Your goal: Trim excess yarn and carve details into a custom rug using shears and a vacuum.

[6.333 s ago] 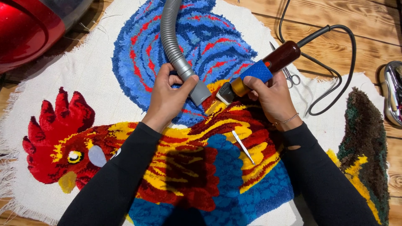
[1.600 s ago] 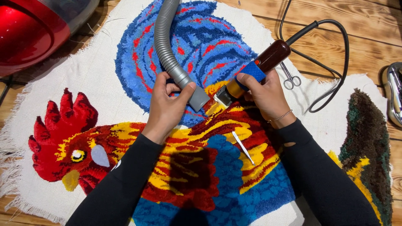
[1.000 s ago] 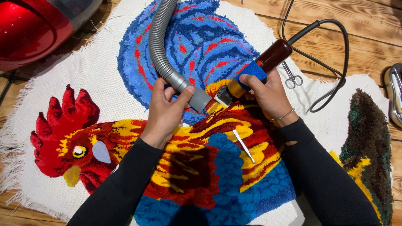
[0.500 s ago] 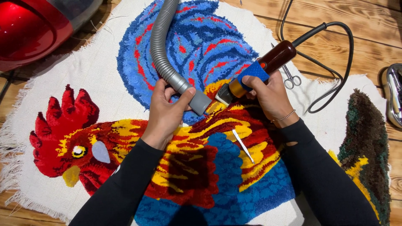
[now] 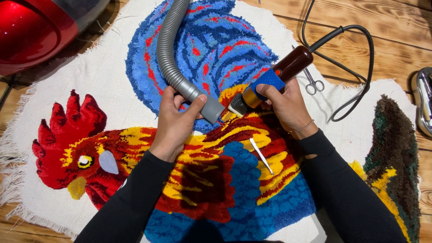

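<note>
A tufted rooster rug [image 5: 211, 180] in red, yellow and blue lies on a white backing cloth over a wooden floor. My left hand [image 5: 176, 118] grips the grey ribbed vacuum hose [image 5: 167, 58] near its nozzle, whose tip rests on the rug's yellow patch. My right hand [image 5: 283, 104] holds an electric trimmer [image 5: 270, 82] with a blue grip and dark brown body. Its head touches the pile right next to the nozzle tip. A black cord [image 5: 360, 67] runs from the trimmer's rear.
A red vacuum cleaner body [image 5: 31, 31] sits at the top left. Small scissors [image 5: 312, 82] lie on the cloth by the cord. A thin metal tool [image 5: 261, 155] rests on the rug. A chrome object [image 5: 424, 99] and another dark tufted piece [image 5: 396, 157] are at the right.
The hose nozzle and trimmer have shifted slightly over the yellow patch. Both hands keep their grips and stay close together.
</note>
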